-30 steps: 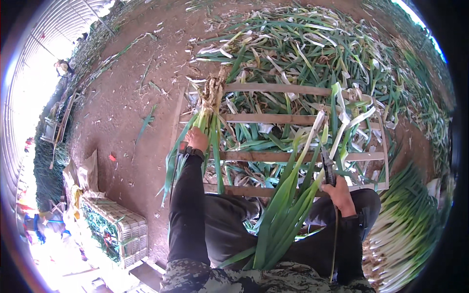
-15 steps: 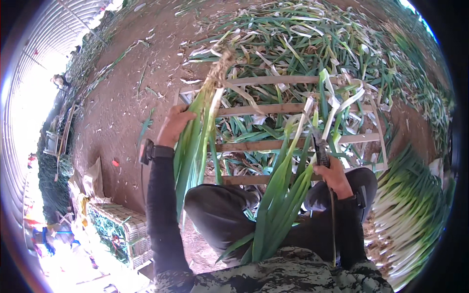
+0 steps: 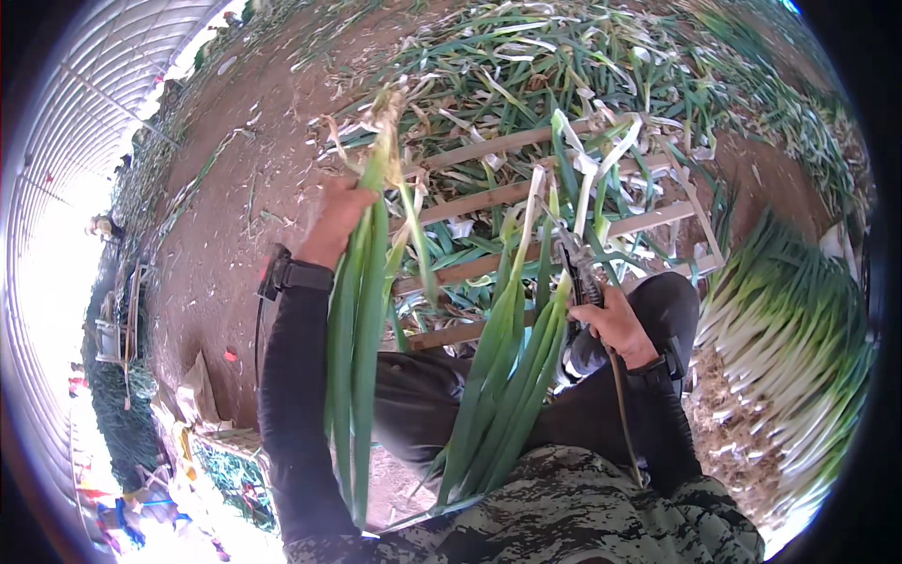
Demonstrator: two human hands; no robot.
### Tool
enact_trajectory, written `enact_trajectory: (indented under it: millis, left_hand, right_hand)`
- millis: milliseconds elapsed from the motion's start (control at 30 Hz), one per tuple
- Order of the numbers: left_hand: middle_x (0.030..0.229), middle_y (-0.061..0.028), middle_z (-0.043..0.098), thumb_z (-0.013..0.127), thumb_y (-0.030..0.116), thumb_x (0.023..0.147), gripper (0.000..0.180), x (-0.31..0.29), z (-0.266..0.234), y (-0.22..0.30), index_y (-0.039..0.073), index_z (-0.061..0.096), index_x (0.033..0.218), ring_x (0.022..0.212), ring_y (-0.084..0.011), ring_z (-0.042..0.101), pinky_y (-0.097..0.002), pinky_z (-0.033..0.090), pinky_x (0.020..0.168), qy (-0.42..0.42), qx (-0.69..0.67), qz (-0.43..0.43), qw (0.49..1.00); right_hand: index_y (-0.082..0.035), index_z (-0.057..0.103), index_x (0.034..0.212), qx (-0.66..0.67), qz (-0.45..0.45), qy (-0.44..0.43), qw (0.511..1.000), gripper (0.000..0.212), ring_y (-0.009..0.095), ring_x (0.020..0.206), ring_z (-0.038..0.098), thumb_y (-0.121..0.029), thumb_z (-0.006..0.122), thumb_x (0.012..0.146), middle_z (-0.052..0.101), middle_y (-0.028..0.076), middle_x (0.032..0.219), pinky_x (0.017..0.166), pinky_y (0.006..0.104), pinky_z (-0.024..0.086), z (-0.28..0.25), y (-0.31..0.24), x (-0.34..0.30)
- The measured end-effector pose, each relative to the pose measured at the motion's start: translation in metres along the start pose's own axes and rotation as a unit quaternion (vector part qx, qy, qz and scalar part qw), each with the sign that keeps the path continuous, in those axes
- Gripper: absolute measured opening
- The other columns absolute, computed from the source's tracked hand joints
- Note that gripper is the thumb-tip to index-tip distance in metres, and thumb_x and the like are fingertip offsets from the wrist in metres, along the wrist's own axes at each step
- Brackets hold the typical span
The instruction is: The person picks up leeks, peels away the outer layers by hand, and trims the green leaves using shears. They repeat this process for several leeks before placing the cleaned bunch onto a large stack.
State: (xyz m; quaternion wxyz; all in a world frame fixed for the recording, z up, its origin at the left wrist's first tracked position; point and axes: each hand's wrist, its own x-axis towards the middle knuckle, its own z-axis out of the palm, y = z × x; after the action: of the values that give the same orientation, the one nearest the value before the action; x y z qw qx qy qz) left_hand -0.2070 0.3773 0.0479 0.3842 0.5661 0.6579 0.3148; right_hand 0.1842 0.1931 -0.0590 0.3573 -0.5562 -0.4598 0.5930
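Clasping leeks (image 3: pixel 349 348) in left hand (image 3: pixel 336 218), ten o'clock, tool (image 3: pixel 580 271) in right hand (image 3: pixel 615 324), three; probably handling light, floppy, wanting mid-length grip.

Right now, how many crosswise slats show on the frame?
4, farthest to nearest: top slat, second slat, third slat behind the tool, bottom slat by the knees. Others may be hidden.
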Motion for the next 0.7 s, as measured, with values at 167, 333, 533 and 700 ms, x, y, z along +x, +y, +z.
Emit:
enact_trajectory:
  millis: [167, 333, 533, 700]
  left_hand:
    - [0.08, -0.008, 0.064, 0.067, 0.016, 0.083, 0.024, -0.009, 0.094, -0.055, -0.005, 0.066, 0.094, 0.068, -0.019, 0.062, -0.0346, 0.051, 0.061, -0.147, 0.113, -0.006, 0.983]
    - [0.086, -0.0056, 0.064, 0.066, 0.021, 0.09, 0.024, -0.043, 0.156, -0.127, -0.001, 0.067, 0.098, 0.073, -0.017, 0.062, -0.0333, 0.05, 0.062, -0.237, -0.105, -0.248, 0.933]
    - [0.084, -0.0047, 0.069, 0.068, 0.013, 0.086, 0.012, -0.077, 0.179, -0.117, 0.002, 0.07, 0.091, 0.072, -0.0167, 0.067, -0.0322, 0.053, 0.06, -0.293, -0.096, -0.204, 0.929]
    - [0.077, -0.0084, 0.069, 0.071, 0.004, 0.081, 0.014, -0.075, 0.185, -0.151, -0.007, 0.07, 0.089, 0.066, -0.018, 0.067, -0.0314, 0.054, 0.062, -0.263, -0.312, -0.2, 0.891]
  right_hand:
    - [0.002, 0.063, 0.091, -0.023, -0.04, -0.027, 0.999, 0.026, 0.01, 0.068, 0.052, -0.021, 0.069, 0.081, 0.057, 0.001, 0.072, 0.06, 0.0307, 0.043, 0.005, 0.038, -0.014]
    - [0.003, 0.061, 0.095, -0.143, -0.039, -0.098, 0.984, 0.025, 0.014, 0.069, 0.055, -0.017, 0.069, 0.083, 0.059, 0.005, 0.072, 0.065, 0.0323, 0.046, 0.029, 0.046, -0.043]
    - [0.005, 0.062, 0.102, -0.246, -0.003, -0.104, 0.964, 0.043, 0.045, 0.093, 0.061, -0.03, 0.069, 0.078, 0.064, 0.029, 0.093, 0.079, 0.0494, 0.047, 0.038, 0.048, -0.054]
    - [0.004, 0.061, 0.096, -0.305, -0.008, -0.065, 0.95, 0.036, 0.045, 0.088, 0.062, -0.026, 0.068, 0.077, 0.064, 0.027, 0.087, 0.076, 0.0484, 0.047, 0.049, 0.038, -0.05]
